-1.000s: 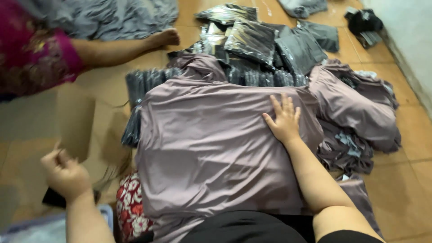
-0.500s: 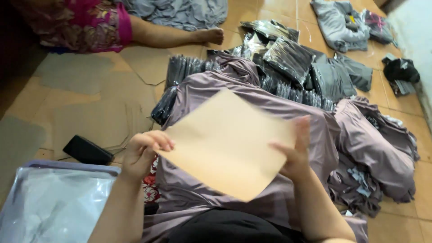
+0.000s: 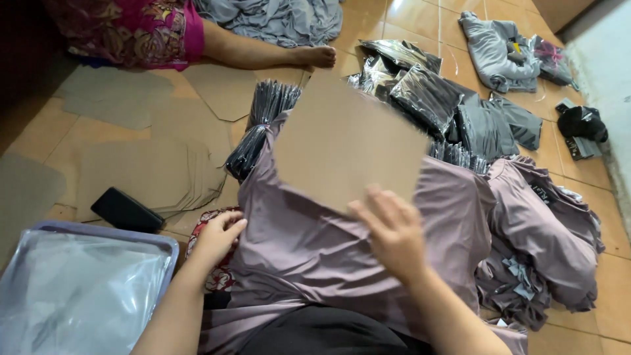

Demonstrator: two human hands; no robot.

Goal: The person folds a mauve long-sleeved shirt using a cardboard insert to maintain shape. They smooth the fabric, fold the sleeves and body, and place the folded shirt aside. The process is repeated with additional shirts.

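A mauve garment [image 3: 342, 243] lies spread flat in front of me on the floor. A brown cardboard sheet [image 3: 345, 141] sits over its upper part. My right hand [image 3: 391, 230] holds the sheet's near edge, fingers spread over it. My left hand [image 3: 220, 233] rests on the garment's left edge, fingers curled on the fabric. More mauve garments [image 3: 545, 230] are heaped to the right.
Dark garments in clear bags [image 3: 434, 98] are piled beyond the sheet. Cardboard sheets [image 3: 158, 171] and a black phone [image 3: 126, 210] lie to the left, near a tray of clear bags [image 3: 79, 289]. Another person [image 3: 164, 29] sits at the back left, foot [image 3: 315, 56] extended.
The cardboard sheet, picked up from the left and held in both hands, now lies on the garment. My left hand has let go of it and dropped to the garment's edge.
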